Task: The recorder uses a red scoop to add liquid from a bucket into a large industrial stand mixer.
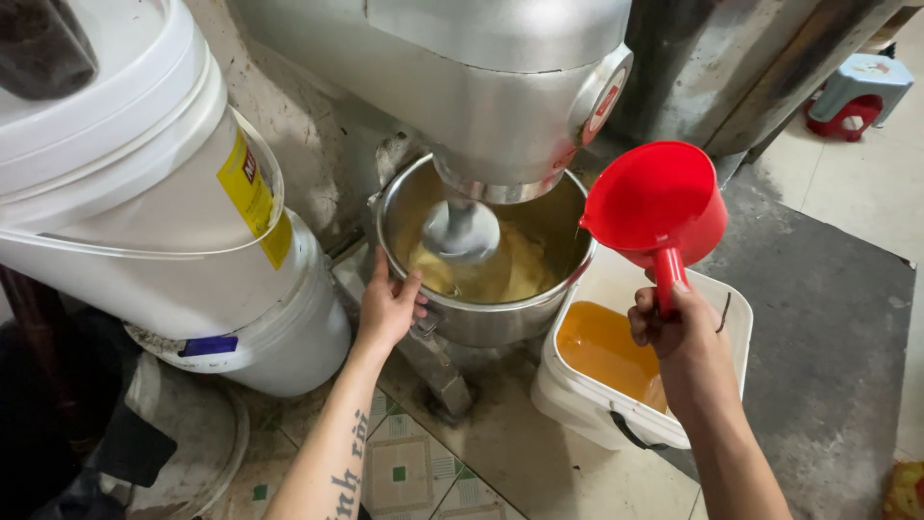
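We see a yellow rectangular label (252,185) on the upper white tub (125,183), a blue label (207,346) on the lower tub (289,337), and a round red-and-white sticker (604,99) on the mixer (500,87).

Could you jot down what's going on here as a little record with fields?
Left hand: rests on the rim of the steel mixer bowl
Right hand: grips the handle of a red scoop, held above the bowl's edge
Bowl contents: yellow batter
Below scoop: white square bucket with orange liquid
Left side: stacked white tubs
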